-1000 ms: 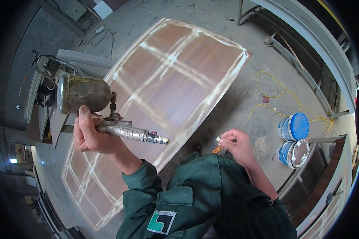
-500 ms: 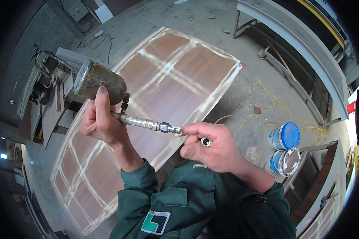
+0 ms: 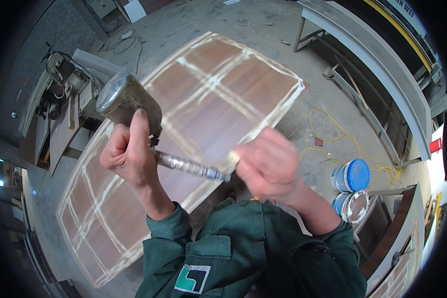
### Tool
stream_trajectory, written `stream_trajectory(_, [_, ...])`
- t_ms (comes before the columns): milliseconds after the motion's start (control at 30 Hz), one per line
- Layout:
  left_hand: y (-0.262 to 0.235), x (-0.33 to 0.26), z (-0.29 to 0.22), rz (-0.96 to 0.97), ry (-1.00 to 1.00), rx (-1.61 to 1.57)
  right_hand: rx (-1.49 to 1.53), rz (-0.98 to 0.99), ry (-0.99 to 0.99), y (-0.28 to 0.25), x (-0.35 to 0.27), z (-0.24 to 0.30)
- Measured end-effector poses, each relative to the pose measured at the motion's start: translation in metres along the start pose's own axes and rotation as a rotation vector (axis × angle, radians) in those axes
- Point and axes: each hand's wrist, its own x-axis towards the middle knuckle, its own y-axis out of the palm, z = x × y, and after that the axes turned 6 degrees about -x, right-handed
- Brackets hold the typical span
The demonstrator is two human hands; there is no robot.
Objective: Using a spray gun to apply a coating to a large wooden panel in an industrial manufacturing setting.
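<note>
My left hand (image 3: 126, 154) is closed around a spray gun, whose grimy round metal cup (image 3: 129, 102) rises above my fist. The gun's metal stem (image 3: 188, 166) juts right toward my right hand (image 3: 268, 164). That hand is blurred, with its fingers closed on a small metal fitting (image 3: 232, 160) at the tip of the stem. Below both hands lies a large brown wooden door panel (image 3: 223, 94) with pale streaked bands, flat on the concrete floor. My green jacket sleeves fill the bottom of the view.
A blue-lidded bucket (image 3: 355, 175) and an open tin (image 3: 355, 206) stand at the right, beside a loose yellow cable (image 3: 342, 139). A machine on a bench (image 3: 64, 84) is at the left. A grey metal frame (image 3: 362, 49) runs along the upper right.
My right hand came in from the lower right with a small metal fitting and now meets the end of the gun's stem. My left hand has lifted the gun slightly higher.
</note>
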Motion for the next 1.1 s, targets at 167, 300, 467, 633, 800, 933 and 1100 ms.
stream_trajectory(167, [-0.016, -0.006, 0.01, 0.108, 0.065, -0.02, 0.029, -0.24, 0.394, -0.029, 0.001, -0.022])
stream_trajectory(300, [-0.012, -0.008, 0.009, -0.014, 0.142, -0.064, 0.299, -0.157, 0.841, -0.039, -0.031, -0.018])
stream_trajectory(467, [-0.001, -0.008, 0.006, 0.014, 0.11, -0.044, 0.885, 0.038, 1.252, -0.026, -0.094, -0.01])
stream_trajectory(633, [0.005, -0.015, 0.013, -0.004, 0.04, -0.098, 1.503, 0.049, 1.546, 0.015, -0.163, 0.015])
stream_trajectory(800, [0.022, -0.028, 0.023, 0.08, 0.04, -0.071, 1.166, 0.309, 1.382, 0.006, -0.177, 0.024])
stream_trajectory(933, [0.03, -0.04, 0.027, 0.134, 0.028, -0.001, 0.556, 0.476, 1.146, -0.023, -0.149, 0.018])
stream_trajectory(1100, [0.037, -0.045, 0.021, 0.298, 0.259, 0.15, 0.545, 0.373, 0.951, -0.047, -0.121, 0.022])
